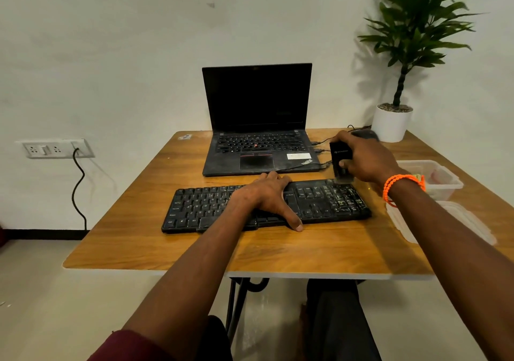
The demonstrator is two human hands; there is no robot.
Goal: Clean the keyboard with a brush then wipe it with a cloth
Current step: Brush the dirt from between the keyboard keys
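Your left hand [267, 196] lies spread flat, pinning the keyboard [328, 202] against sliding; your right hand [364, 157] grips the brush [341, 160], bristles on its far-right corner.

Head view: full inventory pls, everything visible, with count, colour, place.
keyboard: 1, black, near middle of table, in front of laptop
brush: 1, black body with pale bristles, at keyboard's far right corner
laptop: 1, black, open, screen dark, behind keyboard
table: 1, wood top
container: 1, clear plastic, right edge of table
lid: 1, clear, flat on table, nearer than container
plant: 1, green, in white pot, far right corner
mouse: 1, dark, behind right hand, partly hidden
socket panel: 1, white, on left wall, black cable plugged in
left hand: flat on the keyboard's middle
right hand: grips brush; orange wristband
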